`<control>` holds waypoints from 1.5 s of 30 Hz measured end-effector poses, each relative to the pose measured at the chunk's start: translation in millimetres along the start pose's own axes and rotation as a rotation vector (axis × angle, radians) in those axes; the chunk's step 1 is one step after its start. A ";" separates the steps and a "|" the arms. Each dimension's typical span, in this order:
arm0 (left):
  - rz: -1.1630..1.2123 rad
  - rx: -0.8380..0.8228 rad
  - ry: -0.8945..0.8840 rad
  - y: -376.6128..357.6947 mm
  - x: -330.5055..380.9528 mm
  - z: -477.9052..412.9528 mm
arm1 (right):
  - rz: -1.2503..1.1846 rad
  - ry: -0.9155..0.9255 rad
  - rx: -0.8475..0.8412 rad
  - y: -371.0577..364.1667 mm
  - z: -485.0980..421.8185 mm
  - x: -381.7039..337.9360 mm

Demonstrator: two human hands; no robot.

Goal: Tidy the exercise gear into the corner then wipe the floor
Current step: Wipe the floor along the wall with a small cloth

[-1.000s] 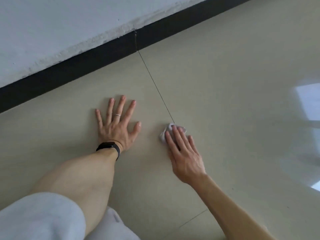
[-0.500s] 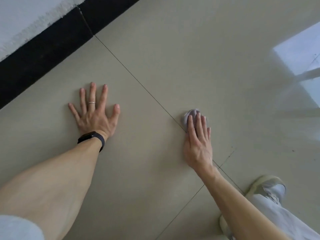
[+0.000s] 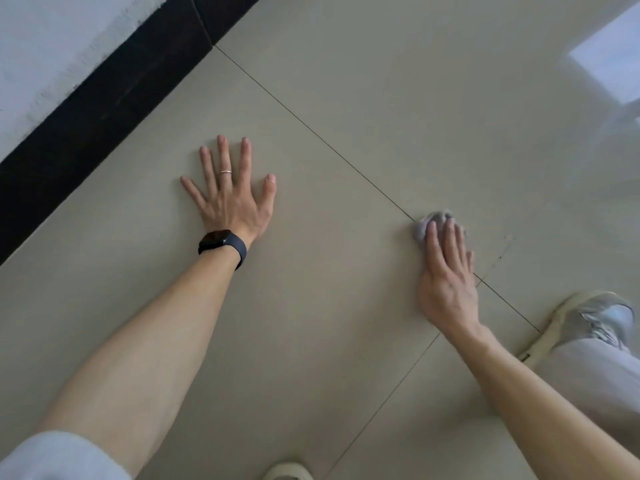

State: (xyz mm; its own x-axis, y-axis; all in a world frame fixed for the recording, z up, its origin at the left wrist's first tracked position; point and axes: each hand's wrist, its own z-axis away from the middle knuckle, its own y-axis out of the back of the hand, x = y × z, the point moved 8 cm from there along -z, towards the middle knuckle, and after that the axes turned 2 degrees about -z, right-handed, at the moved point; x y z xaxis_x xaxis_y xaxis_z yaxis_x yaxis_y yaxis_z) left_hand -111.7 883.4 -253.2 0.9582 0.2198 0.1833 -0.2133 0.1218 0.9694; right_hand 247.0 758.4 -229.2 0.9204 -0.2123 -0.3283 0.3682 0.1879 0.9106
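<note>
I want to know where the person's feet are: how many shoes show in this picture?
2. The silver shoe is at the right edge, in the lower half. The second shoe shows only its toe at the bottom edge; the rest is out of frame.

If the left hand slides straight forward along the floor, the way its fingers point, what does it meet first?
Ahead of the left hand lies only bare floor, so it would probably meet the black baseboard first.

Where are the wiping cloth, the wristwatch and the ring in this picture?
wiping cloth (image 3: 419,229), head view, on its bunched left edge.
wristwatch (image 3: 216,237), head view, on its dark face.
ring (image 3: 225,172), head view, on the band across the finger.
</note>
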 end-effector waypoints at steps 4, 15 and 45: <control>-0.057 -0.001 -0.258 -5.4 9.1 33.3 | 0.087 0.416 -0.209 -19.9 54.6 -35.2; 0.015 -0.009 -0.211 -7.1 7.9 53.5 | 0.031 -0.079 0.049 -3.4 29.8 -8.7; -0.121 -0.063 -0.162 19.7 -149.1 54.1 | 0.013 0.156 -0.045 -47.9 -184.1 -270.4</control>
State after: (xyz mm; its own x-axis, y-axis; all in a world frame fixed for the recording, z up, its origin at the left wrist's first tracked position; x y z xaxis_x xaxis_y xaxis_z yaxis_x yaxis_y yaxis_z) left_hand -248.5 800.7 -252.5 0.9946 0.0422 0.0952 -0.1018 0.1996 0.9746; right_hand 4.7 983.3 -230.3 0.9332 -0.0583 -0.3545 0.3581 0.2328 0.9042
